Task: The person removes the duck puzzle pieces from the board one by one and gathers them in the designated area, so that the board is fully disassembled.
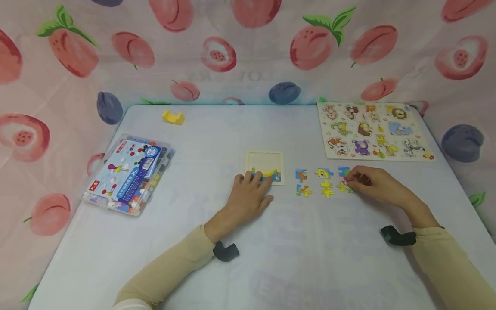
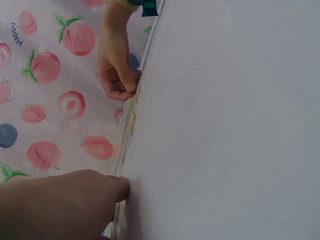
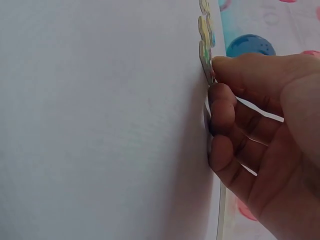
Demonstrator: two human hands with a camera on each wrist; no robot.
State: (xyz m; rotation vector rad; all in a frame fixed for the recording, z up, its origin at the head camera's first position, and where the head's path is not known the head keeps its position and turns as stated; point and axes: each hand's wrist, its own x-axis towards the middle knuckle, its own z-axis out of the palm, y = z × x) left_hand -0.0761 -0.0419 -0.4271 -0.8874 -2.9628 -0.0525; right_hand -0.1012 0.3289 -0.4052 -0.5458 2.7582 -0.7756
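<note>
A small wooden puzzle tray [image 1: 265,159] lies mid-table, with colourful jigsaw pieces [image 1: 277,176] along its near side. My left hand [image 1: 248,196] rests over that side, its fingertips on the pieces and the tray's near edge. To the tray's right, several loose jigsaw pieces [image 1: 327,188] lie in two rows. At the right end of the nearer row, my right hand [image 1: 373,183] pinches a jigsaw piece [image 1: 343,187] between thumb and index finger; the fingers partly cover it. The right wrist view shows this piece [image 3: 205,57] edge-on, close to the table surface.
A clear plastic case [image 1: 128,174] of coloured parts stands at the left. Behind it is a yellow notched block [image 1: 173,117]. An animal peg board [image 1: 376,131] lies at the back right. A peach-print cloth [image 1: 255,51] hangs along the table's back edge.
</note>
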